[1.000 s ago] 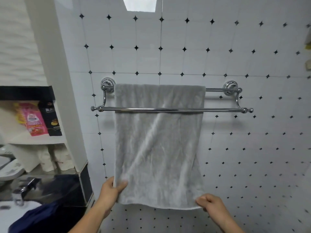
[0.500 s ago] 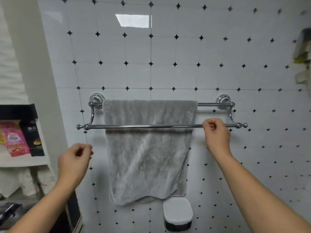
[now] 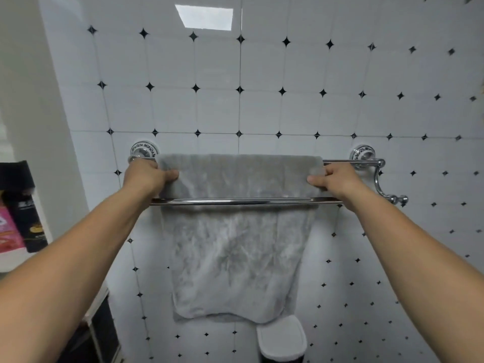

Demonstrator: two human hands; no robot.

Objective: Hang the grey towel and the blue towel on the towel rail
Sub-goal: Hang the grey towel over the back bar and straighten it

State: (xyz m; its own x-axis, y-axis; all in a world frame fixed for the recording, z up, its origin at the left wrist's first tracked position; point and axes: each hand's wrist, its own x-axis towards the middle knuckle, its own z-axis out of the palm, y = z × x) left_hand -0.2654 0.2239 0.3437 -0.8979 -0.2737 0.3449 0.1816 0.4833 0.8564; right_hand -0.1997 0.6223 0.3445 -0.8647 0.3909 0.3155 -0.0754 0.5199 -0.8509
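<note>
Newly up, left hand [image 3: 149,176] and right hand [image 3: 337,179] at ends of grey towel [image 3: 235,258].

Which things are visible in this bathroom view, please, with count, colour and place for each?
grey fluffy towel: one, grey, draped over the rail's rear bar.
chrome double-bar towel rail: one, silver, on the wall.
white lidded bin: one, white, below the towel.
pink packet: one, pink, left shelf.
black packet: one, black, beside the pink one.
tiled wall: one, white with black diamonds, behind everything.
hands: two; left hand and right hand grip the towel's top corners.
</note>
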